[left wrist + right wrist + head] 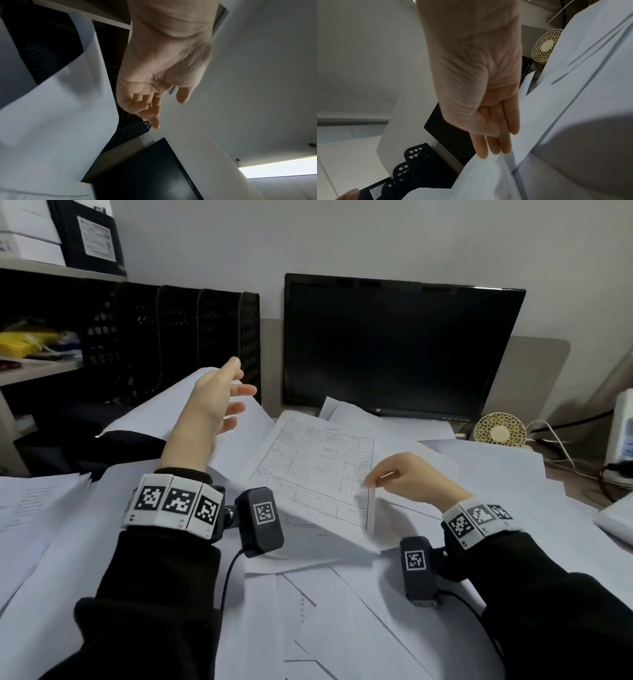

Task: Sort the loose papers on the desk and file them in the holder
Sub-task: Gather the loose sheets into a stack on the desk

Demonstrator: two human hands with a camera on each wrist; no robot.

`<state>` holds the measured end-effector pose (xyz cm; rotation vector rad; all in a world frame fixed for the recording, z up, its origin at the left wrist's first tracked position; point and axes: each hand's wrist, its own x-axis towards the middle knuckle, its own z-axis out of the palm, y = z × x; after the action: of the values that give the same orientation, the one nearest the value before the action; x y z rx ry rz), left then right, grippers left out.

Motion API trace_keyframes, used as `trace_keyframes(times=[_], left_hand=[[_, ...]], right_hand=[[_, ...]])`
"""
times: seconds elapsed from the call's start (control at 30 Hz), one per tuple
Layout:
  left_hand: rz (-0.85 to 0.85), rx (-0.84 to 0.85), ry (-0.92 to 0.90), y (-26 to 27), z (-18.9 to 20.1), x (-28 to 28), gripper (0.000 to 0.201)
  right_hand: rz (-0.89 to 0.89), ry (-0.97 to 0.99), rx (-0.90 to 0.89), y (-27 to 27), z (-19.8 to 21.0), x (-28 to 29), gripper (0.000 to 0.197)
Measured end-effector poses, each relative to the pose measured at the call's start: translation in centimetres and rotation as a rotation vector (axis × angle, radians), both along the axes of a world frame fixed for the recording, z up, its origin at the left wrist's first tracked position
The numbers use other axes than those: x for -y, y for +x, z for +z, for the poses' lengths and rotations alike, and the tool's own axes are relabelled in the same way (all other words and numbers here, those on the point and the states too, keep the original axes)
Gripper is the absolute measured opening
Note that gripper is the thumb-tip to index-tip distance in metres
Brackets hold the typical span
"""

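Loose white papers (325, 611) cover the desk. A printed form sheet (315, 470) (484, 175) lies at the centre, its right side lifted off the pile. My right hand (371, 481) (494, 150) pinches that right edge between thumb and fingers. My left hand (236, 385) (164, 106) hovers open in the air with fingers spread and holds nothing. It hangs above a curled blank sheet (164, 412) (60, 108), just in front of the black mesh file holder (171, 344) (130, 129) (412, 166), which stands at the back left with several upright slots.
A dark monitor (400, 347) stands at the back centre, more sheets tucked under its front edge. A small cream fan (500, 429), cables and a white device (620, 433) sit at the right. A shelf with a yellow item (24, 344) is at the far left.
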<state>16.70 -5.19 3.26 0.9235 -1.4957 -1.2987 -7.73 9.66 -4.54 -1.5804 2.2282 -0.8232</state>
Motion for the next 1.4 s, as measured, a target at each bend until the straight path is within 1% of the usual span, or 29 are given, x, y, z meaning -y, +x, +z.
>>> trace_keyframes(times=[0.1,0.2,0.23,0.3,0.33,0.37,0.4,0.47,0.5,0.6,0.7,0.83,0.9,0.93,1.0,1.07,1.1,1.13,1.17,1.2,1.27,1.33,1.4], left_hand=[[0.0,0.012,-0.023,-0.2,0.0,-0.1,0.031],[-0.006,0.015,-0.051,-0.4,-0.1,-0.2,0.029],[-0.008,0.018,-0.055,-0.4,-0.1,-0.3,0.028],[-0.011,0.025,-0.057,-0.4,0.0,-0.3,0.028],[-0.011,0.028,-0.055,-0.4,0.0,-0.4,0.028],[-0.012,0.029,-0.054,-0.5,0.0,-0.5,0.029],[-0.013,0.029,-0.055,-0.5,0.0,-0.5,0.029],[-0.017,0.029,-0.059,-0.5,0.0,-0.6,0.029],[-0.019,0.031,-0.061,-0.6,0.0,-0.6,0.029],[-0.026,0.04,-0.068,-0.8,0.1,-0.7,0.033],[-0.036,0.052,-0.078,-1.0,0.0,-0.8,0.036],[-0.037,0.055,-0.076,-1.1,0.0,-0.8,0.036],[-0.042,0.061,-0.069,-1.1,-0.2,-0.7,0.035],[-0.048,0.065,-0.064,-1.2,-0.3,-0.7,0.035],[-0.058,0.073,-0.055,-1.2,-0.4,-0.8,0.035],[-0.066,0.078,-0.049,-1.2,-0.4,-0.8,0.034],[-0.066,0.077,-0.046,-1.2,-0.4,-0.7,0.033],[-0.064,0.074,-0.043,-1.1,-0.4,-0.7,0.031],[-0.061,0.068,-0.041,-1.1,-0.4,-0.6,0.03],[-0.057,0.062,-0.04,-1.0,-0.4,-0.5,0.03],[-0.053,0.06,-0.036,-1.0,-0.4,-0.4,0.029],[-0.063,0.064,-0.025,-1.0,-0.5,-0.4,0.03],[-0.09,0.08,-0.011,-1.1,-0.7,-0.5,0.031]], right_hand=[[0.031,0.174,-0.008,0.1,0.0,0.0,0.027],[-0.017,0.203,0.061,0.2,-0.1,0.1,0.015],[-0.051,0.209,0.058,0.2,-0.2,-0.1,0.017],[-0.116,0.271,0.016,0.1,-0.1,-0.4,0.04],[-0.152,0.306,0.02,0.2,0.1,-0.5,0.049],[-0.187,0.337,0.036,0.3,0.3,-0.7,0.051],[-0.22,0.367,0.059,0.5,0.6,-0.7,0.047],[-0.268,0.425,0.125,0.8,1.0,-0.5,0.03],[-0.274,0.44,0.166,1.0,1.1,-0.4,0.028],[-0.282,0.461,0.326,1.9,1.5,0.1,0.033],[-0.312,0.479,0.448,2.8,1.5,0.6,0.036],[-0.371,0.461,0.588,3.0,0.7,1.0,0.027],[-0.395,0.541,0.632,3.2,0.8,1.4,0.023],[-0.394,0.576,0.64,3.2,0.8,1.5,0.026],[-0.375,0.594,0.652,3.1,0.9,1.7,0.028],[-0.39,0.521,0.627,3.3,0.9,1.6,0.024],[-0.383,0.471,0.571,3.3,0.8,1.5,0.024],[-0.363,0.452,0.472,3.3,0.7,1.3,0.025],[-0.33,0.453,0.373,3.3,0.8,0.9,0.027],[-0.294,0.455,0.321,3.3,1.0,0.7,0.031],[-0.248,0.486,0.35,3.3,1.5,0.1,0.039],[-0.217,0.529,0.344,3.9,2.0,-0.3,0.039],[-0.21,0.567,0.296,4.5,2.2,-0.2,0.051]])
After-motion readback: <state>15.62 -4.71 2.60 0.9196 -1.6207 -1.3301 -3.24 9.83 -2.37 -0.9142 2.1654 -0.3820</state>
